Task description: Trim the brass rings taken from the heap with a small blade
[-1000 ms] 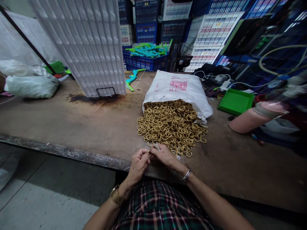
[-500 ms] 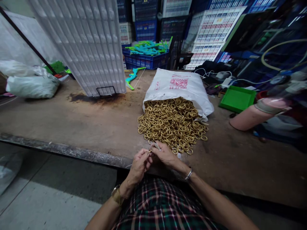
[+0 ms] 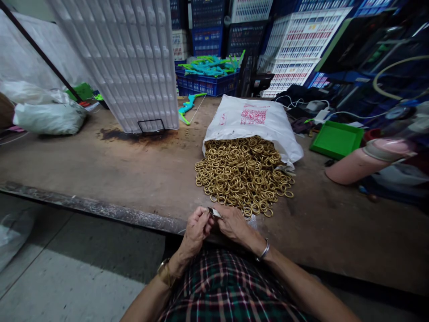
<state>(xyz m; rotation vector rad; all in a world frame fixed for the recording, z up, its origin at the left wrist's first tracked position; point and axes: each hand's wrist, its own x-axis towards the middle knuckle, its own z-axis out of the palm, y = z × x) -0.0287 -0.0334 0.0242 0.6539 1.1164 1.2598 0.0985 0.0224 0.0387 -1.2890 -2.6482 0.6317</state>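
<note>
At the lower centre of the frame, the left hand (image 3: 194,230) has its fingertips drawn together in a narrow pinch; whether a ring is caught between them, I cannot tell. The right hand (image 3: 236,226) is closed round a small, flat, pale and dark piece (image 3: 215,213), whose dark end points toward the left fingertips. Its material is too small to make out; it looks thin and fairly stiff, best gripped by its pale part between thumb and forefinger, with the dark end free.

Just beyond the hands, the heap of small, gold-coloured, round rings (image 3: 241,172) spills from the mouth of a white woven-looking sack with red print (image 3: 254,116) onto the brown, worn tabletop (image 3: 150,174), right of centre. Each ring should be light and rigid, hardly fragile, but its smooth, rounded surface could roll or slip under the fingers. A pinch across the rim suits it, or a fingertip through the hole; the loose rings at the heap's near edge offer the easiest hold. The sack looks soft and limp, and its loaded mouth would probably sag and shed more rings if lifted there.
</note>
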